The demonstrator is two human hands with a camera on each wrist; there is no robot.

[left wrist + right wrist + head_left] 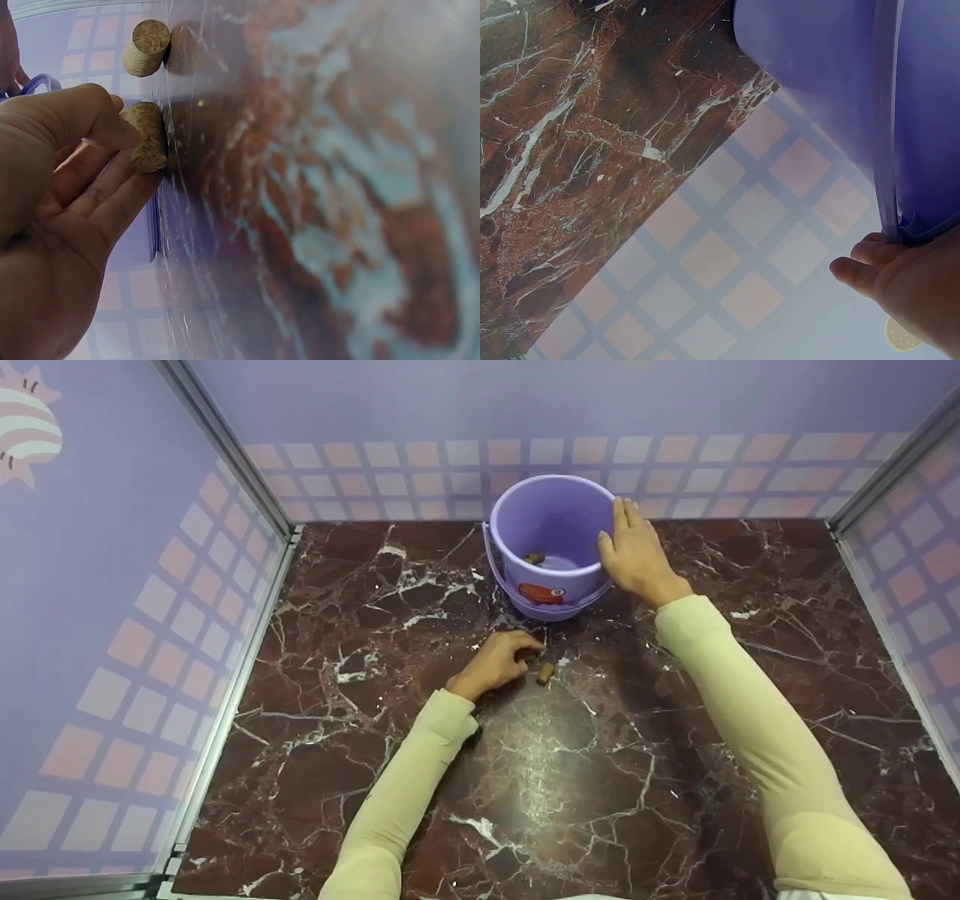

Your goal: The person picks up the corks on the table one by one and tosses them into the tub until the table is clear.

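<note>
My left hand [496,661] is low over the marble-patterned tabletop, in front of a purple bucket. Its thumb and fingers pinch a cork stopper [148,139], clearest in the left wrist view, close against the tabletop. Just to the right of that hand lies a second cork stopper [546,673]. At the bucket's right side, my right hand [637,551] rests on the rim with its fingers extended. The purple bucket [517,574] stands upright, its handle hanging down in front. A brown cork piece [534,559] shows inside, near the bottom.
The marble-patterned tabletop [360,780] is dark red with white veins. A purple back panel [420,405] with pink and white squares rises close behind the bucket. Side panels [112,622] in metal frames border the table left and right.
</note>
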